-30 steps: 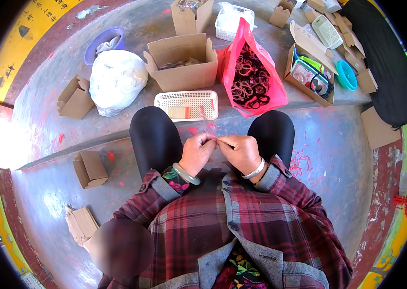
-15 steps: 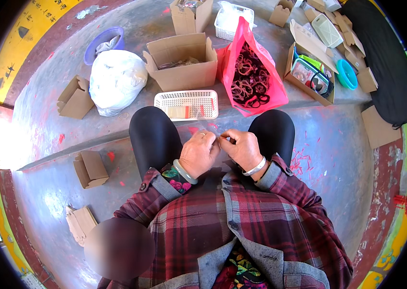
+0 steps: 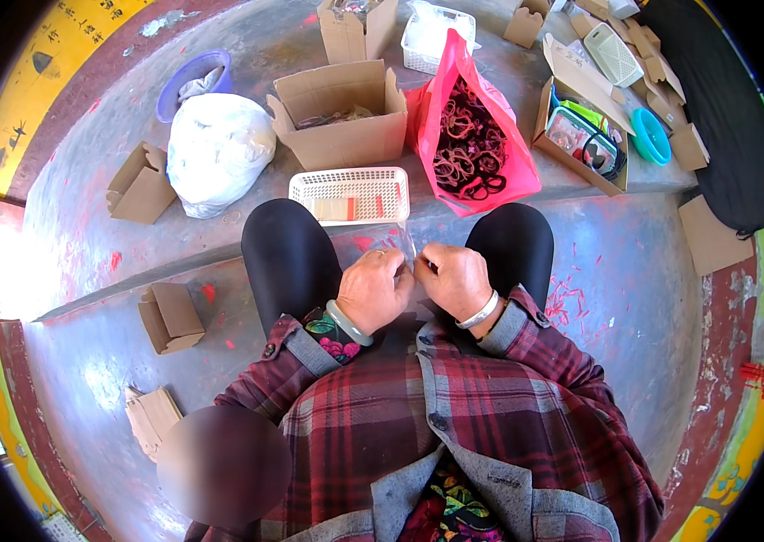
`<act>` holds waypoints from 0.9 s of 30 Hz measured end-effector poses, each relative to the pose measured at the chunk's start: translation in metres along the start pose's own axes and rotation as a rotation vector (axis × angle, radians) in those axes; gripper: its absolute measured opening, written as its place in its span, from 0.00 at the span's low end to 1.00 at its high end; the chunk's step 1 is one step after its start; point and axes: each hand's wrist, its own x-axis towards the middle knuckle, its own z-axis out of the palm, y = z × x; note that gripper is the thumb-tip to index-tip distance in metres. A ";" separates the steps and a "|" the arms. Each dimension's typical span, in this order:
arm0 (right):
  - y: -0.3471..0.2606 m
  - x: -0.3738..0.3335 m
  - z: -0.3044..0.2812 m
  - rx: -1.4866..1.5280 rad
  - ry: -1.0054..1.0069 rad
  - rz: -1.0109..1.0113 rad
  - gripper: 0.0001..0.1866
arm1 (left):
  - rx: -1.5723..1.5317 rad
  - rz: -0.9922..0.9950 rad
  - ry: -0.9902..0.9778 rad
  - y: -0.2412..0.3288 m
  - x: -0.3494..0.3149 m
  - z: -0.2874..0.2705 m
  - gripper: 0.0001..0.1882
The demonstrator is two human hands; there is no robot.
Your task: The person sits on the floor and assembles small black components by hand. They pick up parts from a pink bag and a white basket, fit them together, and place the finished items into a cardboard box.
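Fingers (image 3: pixel 431 256) on clear strip (image 3: pixel 406 238), lettering (image 3: pixel 88 31) beyond.

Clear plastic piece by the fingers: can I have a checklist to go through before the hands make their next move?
1. Clear plastic piece held between left hand and right hand: ok.
2. Anything inside the plastic: cannot tell, too small to see.
3. White basket upright, just beyond the knees: ok.
4. Pink bag open, dark loops showing: ok.
5. Floor free of scraps: not ok, red bits lie beside the right knee.
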 end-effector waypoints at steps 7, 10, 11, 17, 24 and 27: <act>0.009 -0.001 0.009 0.161 -0.062 0.035 0.12 | 0.054 -0.112 -0.008 0.000 0.000 0.001 0.07; 0.008 0.000 0.008 0.168 -0.085 0.051 0.12 | 0.161 -0.009 0.010 -0.001 0.002 -0.001 0.07; 0.009 0.000 0.009 0.187 -0.101 0.071 0.12 | 0.193 0.038 0.017 -0.001 0.003 -0.002 0.07; 0.012 0.001 0.010 0.214 -0.183 0.144 0.12 | 0.310 0.150 0.042 0.002 0.005 -0.006 0.05; 0.033 0.008 -0.008 0.851 -0.626 0.577 0.15 | 0.376 0.018 -0.007 -0.003 0.003 -0.006 0.04; 0.038 0.006 -0.019 1.058 -0.632 0.441 0.22 | 0.383 0.004 0.004 -0.004 0.003 -0.007 0.04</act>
